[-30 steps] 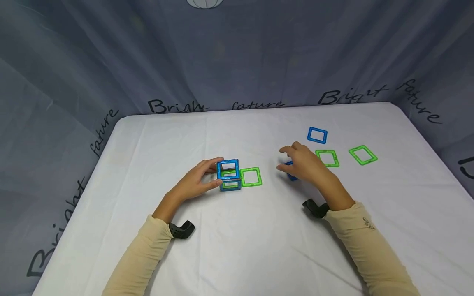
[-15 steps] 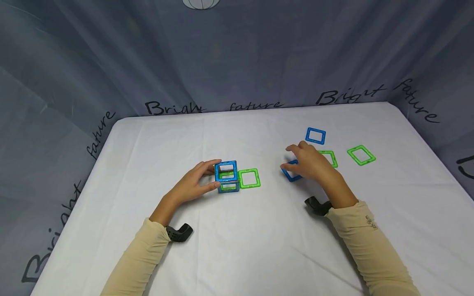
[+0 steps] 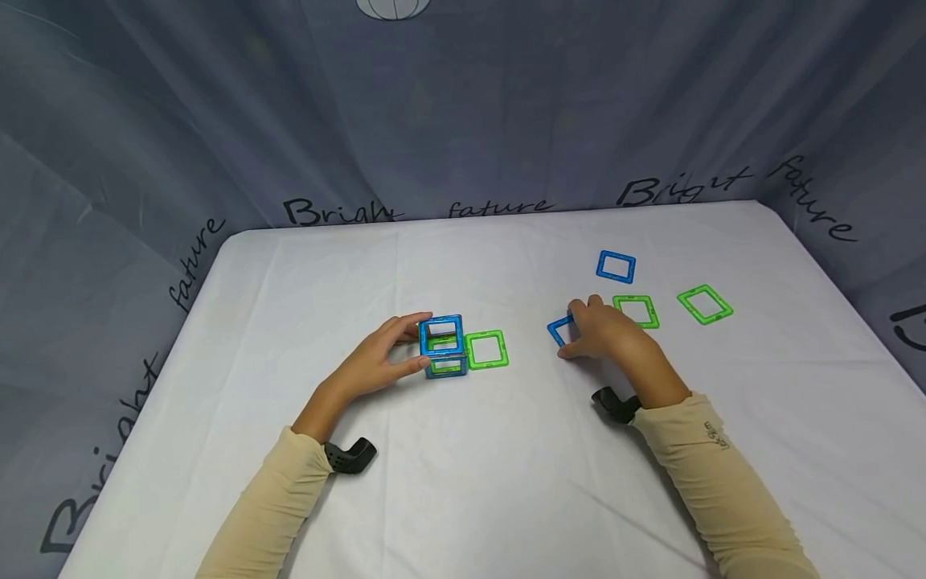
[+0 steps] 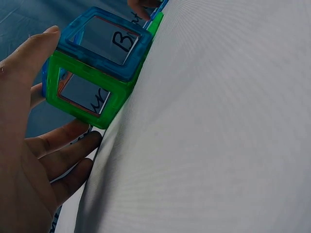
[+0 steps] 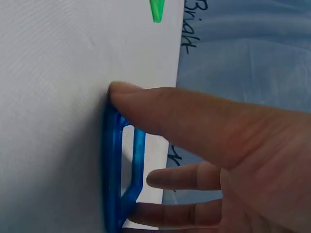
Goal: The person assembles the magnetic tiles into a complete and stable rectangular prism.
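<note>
My left hand (image 3: 370, 363) grips a small cube of square magnetic tiles (image 3: 443, 351), thumb on the near side and index finger at the back. Up close in the left wrist view, the cube has blue tiles (image 4: 104, 68) and a green tile (image 4: 80, 112); the lower fingers spread free below it. A green magnetic tile (image 3: 488, 366) lies flat against the cube's right side. My right hand (image 3: 609, 331) pinches another blue magnetic tile (image 3: 555, 328) between thumb and fingers. In the right wrist view that tile (image 5: 112, 170) is tilted, its edge close to the white cloth.
Beyond the right hand lie a blue tile (image 3: 615, 278), a green tile (image 3: 649, 326) and, farther right, a second green tile (image 3: 692, 311). All rest flat on the white-covered table (image 3: 463, 482). A grey curtain (image 3: 463, 121) hangs behind its far edge.
My right thumb and fingers have come down and closed on the blue tile, which has turned slightly. The left hand and its cube have stayed in place.
</note>
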The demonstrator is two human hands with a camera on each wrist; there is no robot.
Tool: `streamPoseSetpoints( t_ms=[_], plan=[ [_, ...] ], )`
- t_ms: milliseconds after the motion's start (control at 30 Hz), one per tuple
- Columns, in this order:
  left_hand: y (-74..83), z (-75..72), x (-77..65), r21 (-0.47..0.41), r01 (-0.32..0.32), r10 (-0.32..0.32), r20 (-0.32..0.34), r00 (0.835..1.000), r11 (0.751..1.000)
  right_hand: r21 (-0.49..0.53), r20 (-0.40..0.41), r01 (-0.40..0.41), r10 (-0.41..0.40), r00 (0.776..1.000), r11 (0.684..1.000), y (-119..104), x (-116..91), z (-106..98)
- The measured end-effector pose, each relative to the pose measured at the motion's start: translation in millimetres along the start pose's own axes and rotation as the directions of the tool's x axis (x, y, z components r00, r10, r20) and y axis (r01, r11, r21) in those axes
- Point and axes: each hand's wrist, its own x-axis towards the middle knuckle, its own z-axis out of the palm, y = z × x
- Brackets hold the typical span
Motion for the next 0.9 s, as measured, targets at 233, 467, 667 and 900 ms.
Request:
streamPoseSetpoints(
  t_ms=[233, 467, 667, 900],
  plan=[
    [1.1, -0.3, 0.7, 0.023, 0.002, -0.002, 0.000, 1.000, 1.000, -0.024, 0.013, 0.048, -0.047, 0.999, 0.999, -1.5, -1.0, -1.6],
    [0.4, -0.5, 1.3, 0.036, 0.005, -0.005, -0.007, 1.000, 0.999, -0.005, 0.017, 0.087, -0.087, 0.996, 0.996, -3.9, -3.2, -5.5],
    [0.6, 0.3, 0.9, 0.025, 0.012, -0.012, -0.006, 1.000, 1.000, 0.055, 0.029, 0.126, -0.128, 0.991, 0.991, -3.2, -4.4, -7.5],
    [1.4, 1.0, -0.3, 0.022, 0.009, -0.008, -0.005, 1.000, 1.000, 0.162, -0.014, 0.247, -0.248, 0.969, 0.956, 6.1, -6.6, -11.1]
  ],
)
